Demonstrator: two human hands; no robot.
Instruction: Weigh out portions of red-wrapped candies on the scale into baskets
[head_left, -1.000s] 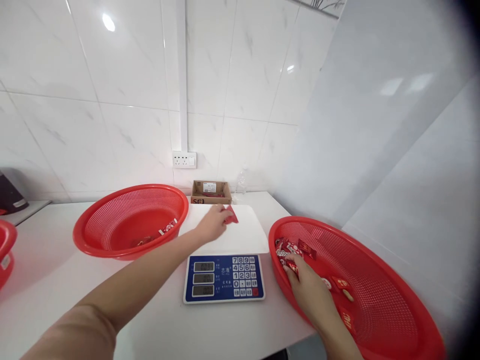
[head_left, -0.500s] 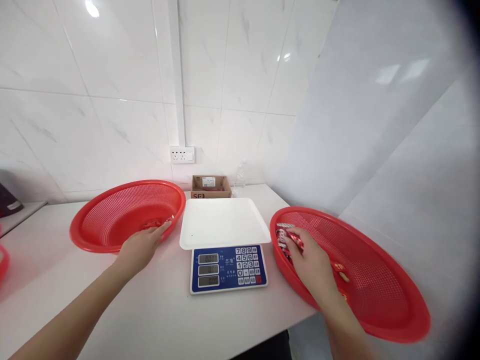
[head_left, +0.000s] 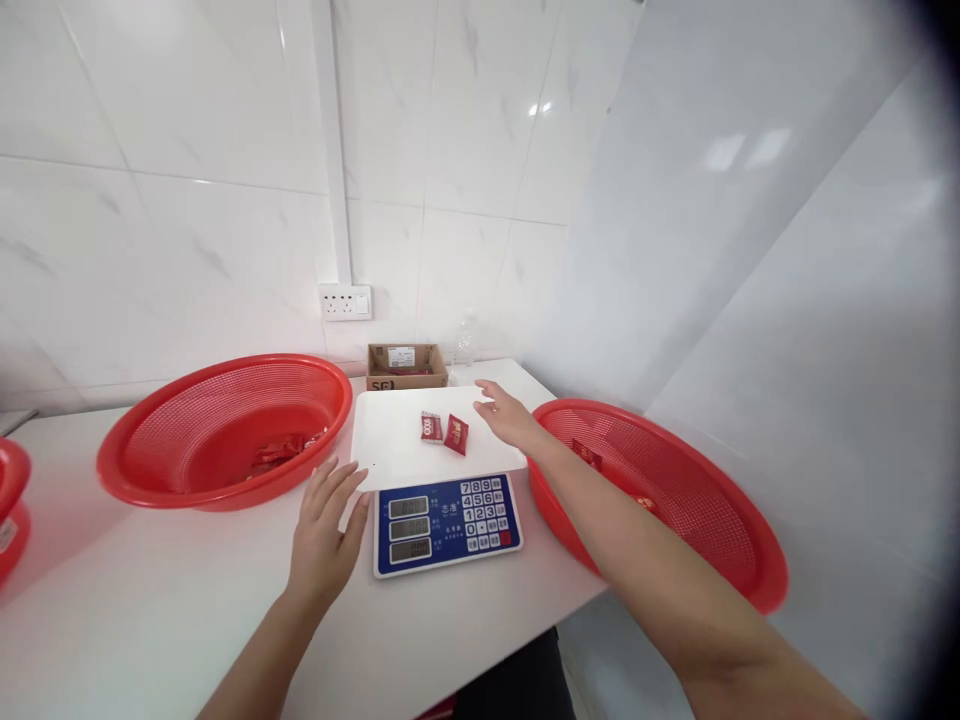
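Observation:
Two small red packets lie on the white pan (head_left: 390,450) of a scale: a patterned one (head_left: 431,428) and, just right of it, a plainer one (head_left: 456,434). My right hand (head_left: 506,412) hovers over the pan's right side, fingers apart and holding nothing. Beside the pan's left front corner is my left hand (head_left: 328,530), empty with its fingers spread. In front of the pan is the scale's blue keypad panel (head_left: 448,525). Red packets (head_left: 277,452) lie in the left red basket (head_left: 120,460). The right red basket (head_left: 765,560) holds a few packets, partly hidden by my right arm.
Behind the scale stand an open cardboard box (head_left: 407,380) and a clear plastic bottle (head_left: 465,340). A wall socket (head_left: 346,302) is above them. Part of another red basket (head_left: 13,470) shows at the left edge of the white table (head_left: 202,590).
Both hands have come out of the baskets toward the scale. Two red packets now lie on the previously bare pan, and my right hand has let go of its packets. The view has shifted slightly.

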